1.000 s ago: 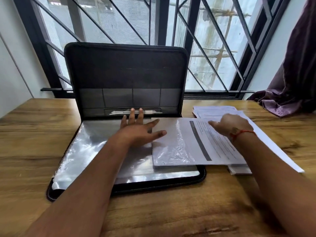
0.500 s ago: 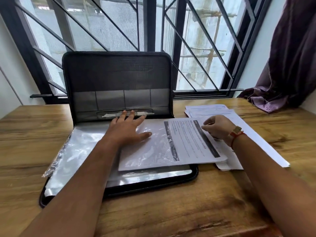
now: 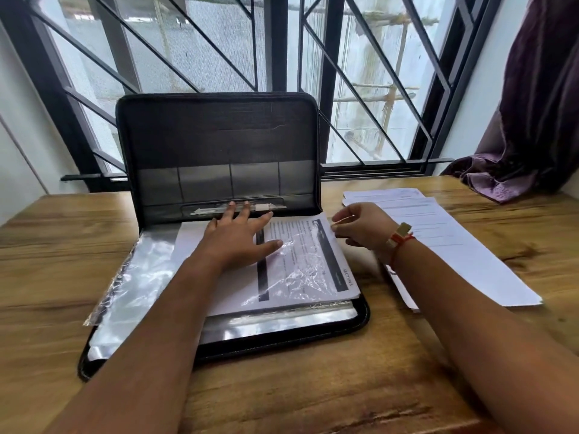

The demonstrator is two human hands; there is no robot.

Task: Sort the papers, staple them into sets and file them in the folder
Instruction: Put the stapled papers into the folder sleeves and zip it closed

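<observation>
Since the earlier frame, the printed paper set (image 3: 307, 261) has been slid farther left into the clear sleeve (image 3: 147, 270) of the open folder (image 3: 219, 136). It is pressed flat by the spread left hand (image 3: 238, 239), probably to steady the sleeve. The right hand (image 3: 363, 230) is kept at its right edge, fingers curled; whether anything is pinched cannot be told. Remaining papers (image 3: 445, 239) are left on the table (image 3: 313, 386), right of the folder.

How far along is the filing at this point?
Done: the folder lies open, and one printed set sits under clear sleeve film in it. In hand: the left hand presses that set flat while the right hand is at its right edge, grip unclear. Left: more papers lie on the table to the right.
</observation>
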